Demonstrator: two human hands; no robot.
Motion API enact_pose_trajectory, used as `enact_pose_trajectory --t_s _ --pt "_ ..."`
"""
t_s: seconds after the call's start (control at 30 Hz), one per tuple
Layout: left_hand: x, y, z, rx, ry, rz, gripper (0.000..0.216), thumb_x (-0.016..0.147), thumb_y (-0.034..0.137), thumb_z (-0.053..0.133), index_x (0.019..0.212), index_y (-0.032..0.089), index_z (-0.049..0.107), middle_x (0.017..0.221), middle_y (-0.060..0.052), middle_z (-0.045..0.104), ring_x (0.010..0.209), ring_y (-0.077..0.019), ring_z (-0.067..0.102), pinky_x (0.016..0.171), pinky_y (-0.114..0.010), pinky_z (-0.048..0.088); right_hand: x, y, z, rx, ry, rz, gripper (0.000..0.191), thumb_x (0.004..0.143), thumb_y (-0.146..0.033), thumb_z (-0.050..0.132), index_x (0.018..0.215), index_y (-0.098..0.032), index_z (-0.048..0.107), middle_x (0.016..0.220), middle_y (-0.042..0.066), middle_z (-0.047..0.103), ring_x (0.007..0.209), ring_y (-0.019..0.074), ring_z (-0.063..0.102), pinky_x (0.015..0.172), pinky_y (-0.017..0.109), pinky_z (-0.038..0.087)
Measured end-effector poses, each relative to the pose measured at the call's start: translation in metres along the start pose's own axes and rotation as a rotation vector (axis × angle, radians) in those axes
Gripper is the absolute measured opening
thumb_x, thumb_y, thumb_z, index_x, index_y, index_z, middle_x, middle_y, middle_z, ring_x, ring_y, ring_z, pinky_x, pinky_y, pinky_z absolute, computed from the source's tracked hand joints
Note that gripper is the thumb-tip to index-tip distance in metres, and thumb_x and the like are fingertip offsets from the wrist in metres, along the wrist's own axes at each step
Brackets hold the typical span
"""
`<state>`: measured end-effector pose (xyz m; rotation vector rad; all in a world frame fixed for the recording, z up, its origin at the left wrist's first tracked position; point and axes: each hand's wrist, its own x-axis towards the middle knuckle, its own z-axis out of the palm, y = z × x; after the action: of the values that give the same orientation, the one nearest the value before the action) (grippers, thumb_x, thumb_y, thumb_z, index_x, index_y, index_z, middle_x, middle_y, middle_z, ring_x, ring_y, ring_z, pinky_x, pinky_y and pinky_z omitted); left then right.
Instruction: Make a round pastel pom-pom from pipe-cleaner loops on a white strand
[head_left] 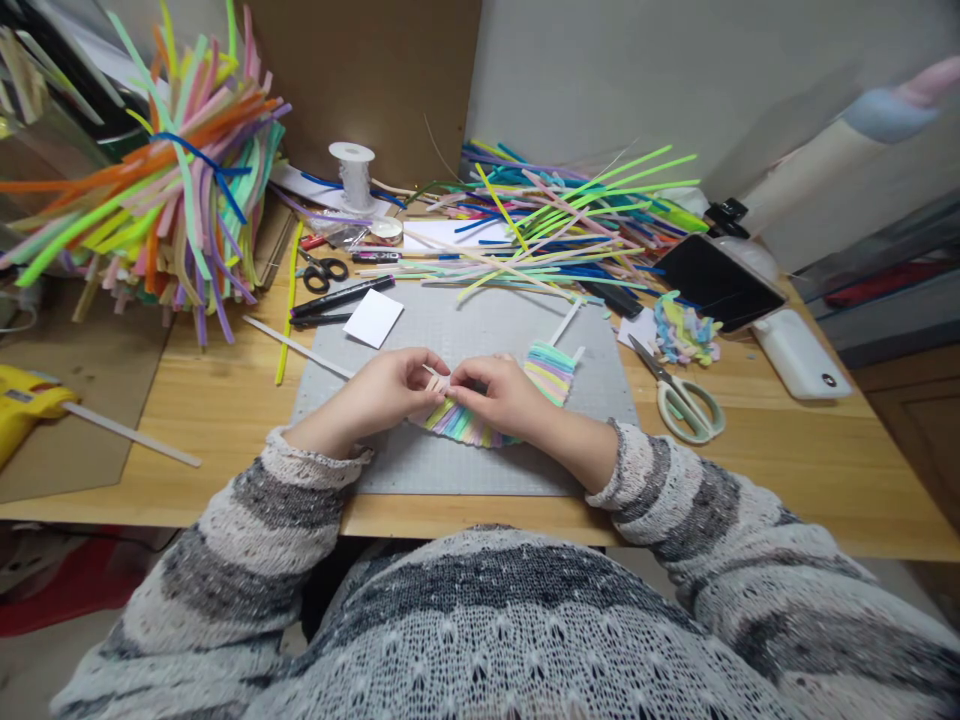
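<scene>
My left hand (394, 388) and my right hand (508, 397) meet over a grey cutting mat (480, 478), fingertips pinched close together. Both grip the upper edge of a fan-like striped piece of pastel pipe cleaners (461, 424), in yellow, pink, purple and green. Pale pink ends show between the fingers; the exact pinch point is partly covered. Just beyond my right hand lies another striped pipe-cleaner section (553, 368) with pale strips sticking out of it. Whether it joins the held piece is hidden by my hand.
A bundle of pipe cleaners (187, 200) stands at left, near a yellow glue gun (30, 400). Loose pipe cleaners (570, 210) lie along the back. Scissors (686, 400), pastel scraps (682, 330) and a phone (716, 280) are at right; black-handled scissors (322, 272) and markers (341, 300) at left.
</scene>
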<state>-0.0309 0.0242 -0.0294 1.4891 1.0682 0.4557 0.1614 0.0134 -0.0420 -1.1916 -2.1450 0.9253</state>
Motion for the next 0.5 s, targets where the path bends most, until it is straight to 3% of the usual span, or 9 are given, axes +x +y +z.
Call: enact_pose_trajectory --t_s 0.27,0.5 --pt "-0.006 0.010 -0.007 0.249 0.071 0.023 0.023 0.074 0.023 0.052 0.090 0.014 0.067 0.085 -0.005 0.068 0.078 -0.0178 0.060 0.070 -0.029 0.047 0.000 0.000 0.000 -0.007 -0.004 0.011 0.014 0.085 -0.027 0.060 0.076 -0.016 0.065 0.074 0.000 0.067 0.069 0.0121 0.056 0.073 0.027 0.034" --pt "-0.004 0.009 -0.002 0.157 0.042 0.035 0.032 0.077 0.036 0.060 0.097 0.013 0.062 0.079 -0.004 0.064 0.070 -0.0152 0.057 0.063 -0.027 0.044 0.000 0.001 0.000 0.012 0.002 0.004 0.012 0.084 -0.024 0.060 0.077 -0.016 0.066 0.073 0.000 0.067 0.068 0.0116 0.056 0.073 0.027 0.034"
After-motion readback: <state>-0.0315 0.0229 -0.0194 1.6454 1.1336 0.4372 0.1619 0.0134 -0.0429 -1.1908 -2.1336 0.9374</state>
